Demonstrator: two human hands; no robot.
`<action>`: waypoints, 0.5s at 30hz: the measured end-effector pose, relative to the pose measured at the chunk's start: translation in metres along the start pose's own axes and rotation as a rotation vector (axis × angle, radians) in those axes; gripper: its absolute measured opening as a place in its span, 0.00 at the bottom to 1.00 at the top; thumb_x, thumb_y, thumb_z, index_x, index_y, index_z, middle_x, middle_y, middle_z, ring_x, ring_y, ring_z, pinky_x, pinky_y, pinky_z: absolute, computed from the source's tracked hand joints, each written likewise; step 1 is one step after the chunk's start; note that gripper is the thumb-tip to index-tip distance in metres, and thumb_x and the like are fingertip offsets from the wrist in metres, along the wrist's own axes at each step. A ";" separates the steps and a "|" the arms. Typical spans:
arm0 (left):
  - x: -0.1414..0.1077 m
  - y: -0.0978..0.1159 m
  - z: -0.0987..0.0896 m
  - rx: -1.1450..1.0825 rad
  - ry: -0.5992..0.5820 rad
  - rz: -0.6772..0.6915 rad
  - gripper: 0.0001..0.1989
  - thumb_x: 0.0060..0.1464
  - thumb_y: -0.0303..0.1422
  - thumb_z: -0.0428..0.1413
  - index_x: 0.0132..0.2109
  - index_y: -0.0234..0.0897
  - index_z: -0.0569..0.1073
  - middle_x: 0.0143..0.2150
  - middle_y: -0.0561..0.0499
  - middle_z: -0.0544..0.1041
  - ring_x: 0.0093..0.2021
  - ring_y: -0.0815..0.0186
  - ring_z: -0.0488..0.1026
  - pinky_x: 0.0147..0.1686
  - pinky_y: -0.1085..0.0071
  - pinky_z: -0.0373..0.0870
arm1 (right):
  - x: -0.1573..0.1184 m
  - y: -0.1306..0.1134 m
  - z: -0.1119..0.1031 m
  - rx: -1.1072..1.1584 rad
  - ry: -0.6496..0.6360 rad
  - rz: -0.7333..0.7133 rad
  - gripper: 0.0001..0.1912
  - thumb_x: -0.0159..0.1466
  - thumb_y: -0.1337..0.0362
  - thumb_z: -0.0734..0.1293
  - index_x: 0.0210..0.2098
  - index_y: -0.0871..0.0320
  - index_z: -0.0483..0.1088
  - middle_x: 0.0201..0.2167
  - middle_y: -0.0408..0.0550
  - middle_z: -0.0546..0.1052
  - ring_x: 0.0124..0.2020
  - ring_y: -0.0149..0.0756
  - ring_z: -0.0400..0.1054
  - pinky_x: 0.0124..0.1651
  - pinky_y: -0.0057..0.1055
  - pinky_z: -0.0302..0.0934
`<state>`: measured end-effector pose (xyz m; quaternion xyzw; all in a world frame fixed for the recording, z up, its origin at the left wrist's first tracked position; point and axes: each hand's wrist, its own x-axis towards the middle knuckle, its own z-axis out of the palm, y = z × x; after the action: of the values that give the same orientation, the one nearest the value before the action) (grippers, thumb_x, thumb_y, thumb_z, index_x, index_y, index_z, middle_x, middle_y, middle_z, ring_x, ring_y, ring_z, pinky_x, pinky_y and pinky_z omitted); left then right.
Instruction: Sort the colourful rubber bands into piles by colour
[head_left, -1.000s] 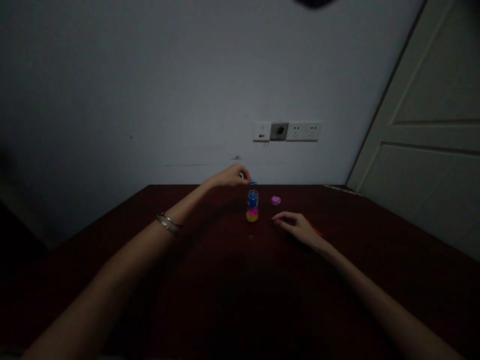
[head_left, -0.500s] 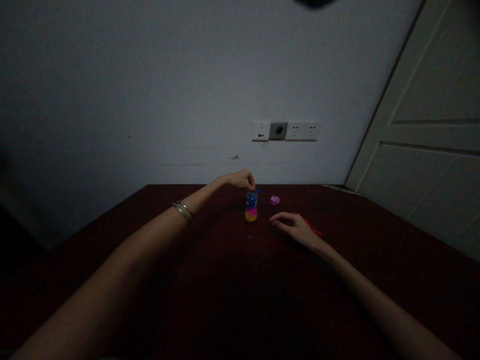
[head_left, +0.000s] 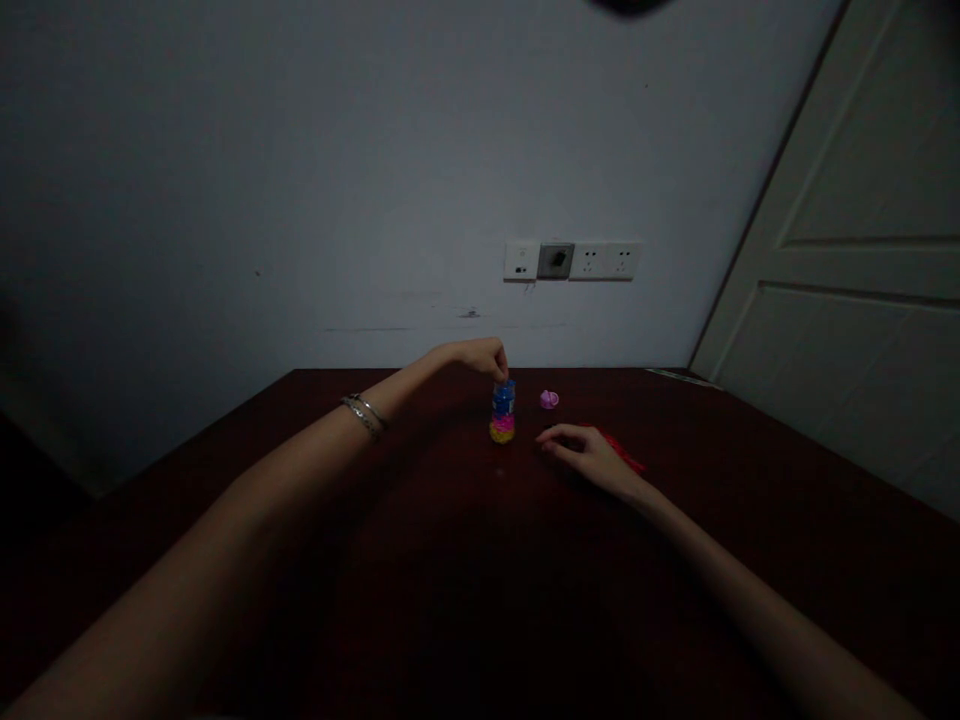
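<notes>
A small clear jar [head_left: 502, 425] stands upright on the dark red table. It is filled in layers: yellow at the bottom, pink above, blue on top; the kind of filling is too small to tell. My left hand [head_left: 484, 356] bends over the jar's mouth with its fingertips pinched at the rim. Whatever lies between those fingers is hidden. To the right of the jar, my right hand [head_left: 589, 456] rests on the table, thumb and forefinger apart and holding nothing I can see. Red strands [head_left: 622, 455] lie behind it, partly covered by the hand.
A small pink lid-like piece with a loop [head_left: 549, 400] lies to the jar's right, farther back. The table [head_left: 450, 570] meets a pale wall [head_left: 390, 200] carrying sockets [head_left: 604, 261]. At the right is a white door [head_left: 847, 270]. The light is dim.
The blue piece that stuck out to the right of the jar's mouth no longer shows there. My left hand has dipped slightly at the rim; my right hand has hardly moved.
</notes>
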<state>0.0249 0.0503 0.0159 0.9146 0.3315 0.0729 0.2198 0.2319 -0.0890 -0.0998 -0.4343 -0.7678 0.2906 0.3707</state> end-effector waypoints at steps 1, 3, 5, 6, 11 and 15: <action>0.000 -0.001 -0.001 0.002 0.004 0.002 0.07 0.35 0.26 0.57 0.27 0.32 0.77 0.21 0.52 0.75 0.22 0.73 0.65 0.28 0.75 0.60 | 0.000 0.000 0.000 -0.005 0.001 0.003 0.11 0.58 0.61 0.61 0.36 0.59 0.71 0.35 0.48 0.75 0.38 0.38 0.68 0.42 0.37 0.61; -0.001 -0.002 -0.002 0.006 0.006 0.010 0.07 0.35 0.26 0.57 0.28 0.32 0.78 0.23 0.51 0.75 0.23 0.72 0.66 0.28 0.74 0.60 | 0.000 0.000 0.000 -0.008 0.002 0.008 0.11 0.58 0.60 0.61 0.36 0.58 0.71 0.35 0.48 0.75 0.38 0.38 0.68 0.41 0.37 0.62; -0.002 -0.002 -0.003 0.008 -0.002 0.021 0.08 0.36 0.27 0.57 0.29 0.32 0.78 0.24 0.50 0.76 0.24 0.72 0.66 0.29 0.74 0.60 | 0.001 0.002 0.000 -0.007 0.001 0.008 0.11 0.58 0.60 0.61 0.36 0.58 0.71 0.35 0.48 0.75 0.38 0.38 0.68 0.41 0.37 0.62; -0.003 -0.002 -0.003 0.008 -0.007 0.023 0.09 0.37 0.27 0.57 0.30 0.32 0.78 0.25 0.50 0.76 0.24 0.71 0.66 0.29 0.74 0.60 | 0.001 0.002 0.001 -0.005 -0.001 0.006 0.12 0.58 0.60 0.61 0.36 0.58 0.71 0.36 0.48 0.75 0.38 0.38 0.68 0.41 0.37 0.62; -0.011 0.002 -0.007 0.007 0.056 0.027 0.11 0.39 0.31 0.57 0.32 0.30 0.78 0.23 0.49 0.74 0.22 0.72 0.62 0.26 0.74 0.57 | 0.001 0.004 -0.001 0.004 0.005 0.011 0.12 0.58 0.59 0.61 0.37 0.58 0.71 0.36 0.48 0.75 0.37 0.38 0.68 0.40 0.36 0.62; -0.022 0.002 -0.003 -0.058 0.260 -0.048 0.17 0.44 0.39 0.54 0.35 0.29 0.77 0.20 0.52 0.69 0.19 0.74 0.56 0.21 0.75 0.51 | 0.005 -0.001 -0.016 -0.008 0.086 -0.009 0.12 0.57 0.58 0.62 0.35 0.57 0.72 0.36 0.48 0.75 0.38 0.39 0.68 0.42 0.35 0.62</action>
<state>0.0079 0.0360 0.0199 0.8825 0.3768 0.1953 0.2028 0.2431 -0.0828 -0.0885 -0.4444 -0.7543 0.2667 0.4029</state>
